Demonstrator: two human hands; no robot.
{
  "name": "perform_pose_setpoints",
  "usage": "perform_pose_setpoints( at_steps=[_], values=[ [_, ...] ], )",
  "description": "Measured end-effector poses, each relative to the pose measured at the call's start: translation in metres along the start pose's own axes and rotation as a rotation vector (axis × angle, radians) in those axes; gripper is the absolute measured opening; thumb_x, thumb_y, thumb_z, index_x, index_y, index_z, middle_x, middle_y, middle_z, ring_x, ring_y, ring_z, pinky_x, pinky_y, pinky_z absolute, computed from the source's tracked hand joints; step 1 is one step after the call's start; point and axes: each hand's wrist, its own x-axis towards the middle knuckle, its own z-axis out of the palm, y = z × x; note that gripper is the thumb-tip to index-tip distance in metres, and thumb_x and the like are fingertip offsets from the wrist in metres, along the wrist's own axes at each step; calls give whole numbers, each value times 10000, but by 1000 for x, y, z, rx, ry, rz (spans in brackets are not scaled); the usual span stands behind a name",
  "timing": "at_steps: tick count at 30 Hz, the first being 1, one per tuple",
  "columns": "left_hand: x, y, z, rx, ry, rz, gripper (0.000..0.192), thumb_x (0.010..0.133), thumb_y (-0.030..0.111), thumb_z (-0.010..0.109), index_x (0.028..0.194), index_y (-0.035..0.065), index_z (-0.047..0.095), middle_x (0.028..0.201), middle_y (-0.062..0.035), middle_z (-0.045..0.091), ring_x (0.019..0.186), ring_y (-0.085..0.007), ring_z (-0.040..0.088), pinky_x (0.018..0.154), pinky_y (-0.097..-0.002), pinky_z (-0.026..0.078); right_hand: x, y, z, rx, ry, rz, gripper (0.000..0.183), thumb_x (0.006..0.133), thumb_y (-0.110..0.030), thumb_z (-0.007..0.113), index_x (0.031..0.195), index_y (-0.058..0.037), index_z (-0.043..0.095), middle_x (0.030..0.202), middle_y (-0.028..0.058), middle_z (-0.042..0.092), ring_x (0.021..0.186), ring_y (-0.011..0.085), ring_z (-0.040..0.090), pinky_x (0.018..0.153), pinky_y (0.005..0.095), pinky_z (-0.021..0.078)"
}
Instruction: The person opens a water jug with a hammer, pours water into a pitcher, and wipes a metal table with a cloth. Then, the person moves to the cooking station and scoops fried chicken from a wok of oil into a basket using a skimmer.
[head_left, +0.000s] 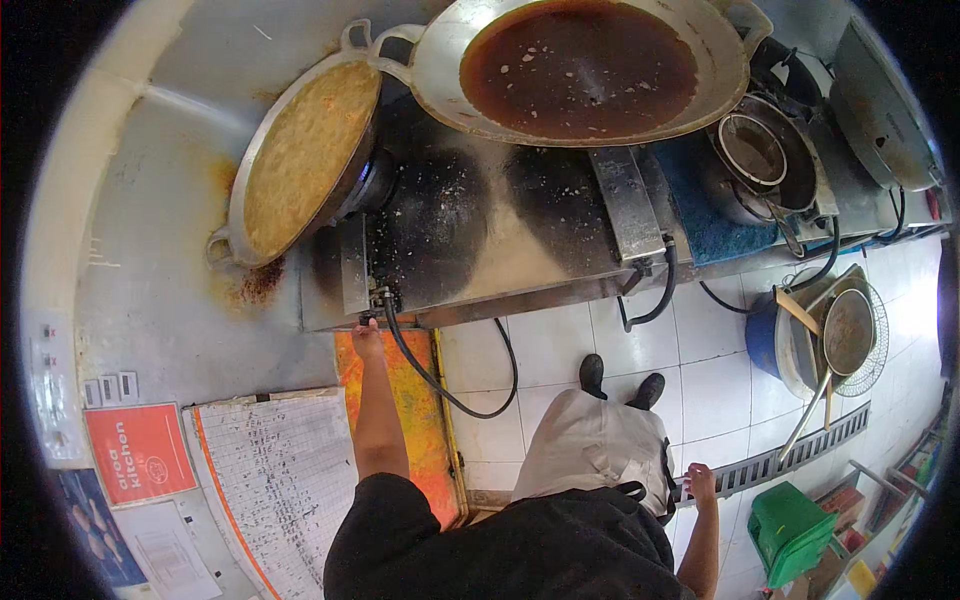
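My left hand reaches to the front edge of the steel stove and grips a black gas knob beside a black hose. Above it at the left, a large metal wok of bubbling yellowish liquid sits on a burner with a small blue flame showing. A second wide wok holds dark brown liquid at the back of the stove. My right hand hangs at my right side over the floor, fingers loosely curled, holding nothing that I can see.
Black gas hoses loop below the stove front. A pot with a strainer stands on the right beside a blue cloth. On the tiled floor are a blue bucket with strainers, a drain grate and a green bin.
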Motion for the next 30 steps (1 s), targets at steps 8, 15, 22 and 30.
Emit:
perform_pose_setpoints(
  at_steps=[8,15,22,30],
  values=[
    [-58,-4,69,-496,82,-184,160,818,49,471,687,78,384,575,22,312,536,-90,328,683,-305,434,-11,4,-7,17,88,12,219,804,-150,512,996,-43,517,719,62,580,543,118,536,400,236,406],
    [-59,13,72,-737,85,-251,219,781,68,517,598,85,398,533,5,349,519,-101,369,711,-328,435,-8,13,-7,-66,47,28,236,831,-191,482,1043,-89,503,818,75,585,658,145,554,520,280,458],
    [-59,10,71,-583,83,-86,259,746,107,573,564,85,390,512,2,335,519,-103,388,604,-324,454,-7,11,-3,-63,53,7,230,820,-184,483,1015,-67,511,780,71,583,614,139,549,494,281,451],
    [-50,7,65,-644,225,-115,166,755,52,567,692,47,414,579,9,340,505,-102,350,604,-321,459,0,14,-2,5,48,14,239,821,-171,497,1034,-65,495,747,57,582,563,114,531,436,265,430]
  ],
)
